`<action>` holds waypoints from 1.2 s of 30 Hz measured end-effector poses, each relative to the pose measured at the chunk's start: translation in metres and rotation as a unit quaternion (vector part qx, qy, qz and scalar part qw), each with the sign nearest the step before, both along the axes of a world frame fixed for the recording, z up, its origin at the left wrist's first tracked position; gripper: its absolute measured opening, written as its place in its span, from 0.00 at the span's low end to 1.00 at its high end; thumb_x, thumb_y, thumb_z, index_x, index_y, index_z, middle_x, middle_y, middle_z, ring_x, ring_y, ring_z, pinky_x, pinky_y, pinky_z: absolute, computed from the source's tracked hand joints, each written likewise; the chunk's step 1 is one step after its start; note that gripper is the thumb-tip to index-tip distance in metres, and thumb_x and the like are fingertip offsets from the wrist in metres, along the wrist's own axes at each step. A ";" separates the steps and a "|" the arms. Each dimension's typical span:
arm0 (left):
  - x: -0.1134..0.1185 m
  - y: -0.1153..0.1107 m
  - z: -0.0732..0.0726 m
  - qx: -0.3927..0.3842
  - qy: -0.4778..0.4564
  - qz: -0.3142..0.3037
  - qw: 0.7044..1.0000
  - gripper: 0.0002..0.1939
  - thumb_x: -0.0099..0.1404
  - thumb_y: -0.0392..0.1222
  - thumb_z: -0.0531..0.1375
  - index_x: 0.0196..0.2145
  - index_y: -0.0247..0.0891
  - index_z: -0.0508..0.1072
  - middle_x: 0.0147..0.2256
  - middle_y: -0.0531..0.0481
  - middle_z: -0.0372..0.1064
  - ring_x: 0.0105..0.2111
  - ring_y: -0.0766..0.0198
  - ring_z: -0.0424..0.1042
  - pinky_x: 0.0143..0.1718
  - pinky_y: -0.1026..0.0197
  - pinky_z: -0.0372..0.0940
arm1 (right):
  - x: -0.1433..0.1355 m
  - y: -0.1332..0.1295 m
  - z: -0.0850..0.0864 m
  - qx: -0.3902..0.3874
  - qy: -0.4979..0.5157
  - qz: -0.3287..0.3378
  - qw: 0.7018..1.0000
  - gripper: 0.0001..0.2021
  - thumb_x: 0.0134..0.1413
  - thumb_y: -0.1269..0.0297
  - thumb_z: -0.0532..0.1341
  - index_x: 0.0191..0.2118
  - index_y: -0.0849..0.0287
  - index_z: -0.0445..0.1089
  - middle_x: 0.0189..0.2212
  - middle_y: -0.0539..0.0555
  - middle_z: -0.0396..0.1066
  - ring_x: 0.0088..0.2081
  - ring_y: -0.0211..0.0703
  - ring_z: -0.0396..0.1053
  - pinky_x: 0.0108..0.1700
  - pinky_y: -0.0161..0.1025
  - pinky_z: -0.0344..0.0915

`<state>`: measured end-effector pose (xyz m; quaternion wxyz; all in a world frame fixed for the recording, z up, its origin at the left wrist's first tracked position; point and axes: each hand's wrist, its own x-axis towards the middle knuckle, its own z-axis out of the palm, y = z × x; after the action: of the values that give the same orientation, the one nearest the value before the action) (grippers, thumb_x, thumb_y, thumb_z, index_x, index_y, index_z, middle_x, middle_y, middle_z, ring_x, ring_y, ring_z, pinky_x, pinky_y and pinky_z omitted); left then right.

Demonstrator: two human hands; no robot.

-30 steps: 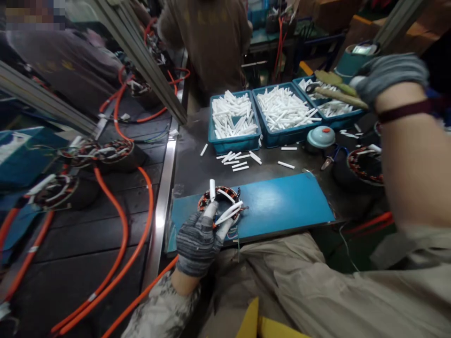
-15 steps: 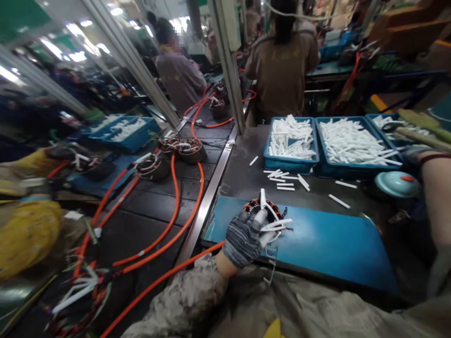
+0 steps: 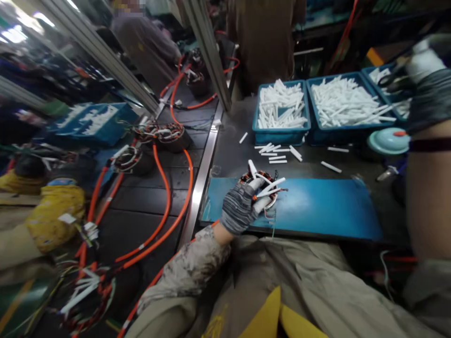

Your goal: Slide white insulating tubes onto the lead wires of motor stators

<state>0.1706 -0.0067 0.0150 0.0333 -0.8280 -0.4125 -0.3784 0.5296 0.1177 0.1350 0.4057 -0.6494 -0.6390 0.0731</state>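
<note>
My left hand (image 3: 239, 209), in a grey striped glove with pale fingertips, grips the near left side of a motor stator (image 3: 273, 176), a ring of copper windings. Several white sleeves (image 3: 270, 187) stick up from its wires, and thin wires hang off its near edge. The stator rests on a blue board (image 3: 317, 202). My right hand (image 3: 428, 80), gloved alike, is at the far right over the third blue bin (image 3: 367, 71). A dark object with a loop (image 3: 385, 82) lies beside its fingers. Blur hides whether those fingers hold anything.
Two blue bins (image 3: 282, 137) (image 3: 331, 136) hold white sleeves, with loose sleeves (image 3: 276, 155) before them. A light-blue lidded container (image 3: 389, 142) stands at right. Left, past a metal rail (image 3: 202, 183), stators (image 3: 172, 136) with orange cables (image 3: 190, 173) line the conveyor. A co-worker's yellow sleeve (image 3: 56, 211) is beyond.
The view has tipped downward, so the bins and board appear higher. My right hand has risen from beside the right-hand bins to over the third bin. My left hand keeps its grip on the stator.
</note>
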 end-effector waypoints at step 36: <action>-0.028 0.000 0.032 -0.075 0.157 -0.110 0.979 0.18 0.75 0.39 0.54 0.59 0.40 0.74 0.47 0.45 0.80 0.46 0.60 0.79 0.51 0.60 0.75 | -0.135 -0.129 -0.121 -0.304 0.237 0.291 0.876 0.25 0.63 0.38 0.56 0.35 0.57 0.75 0.26 0.52 0.71 0.28 0.40 0.66 0.37 0.41 0.67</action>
<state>0.1429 -0.0067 0.0468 -0.0060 -0.9177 -0.3354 -0.2131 0.3943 -0.0108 0.0136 0.2883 -0.4887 -0.6301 0.5301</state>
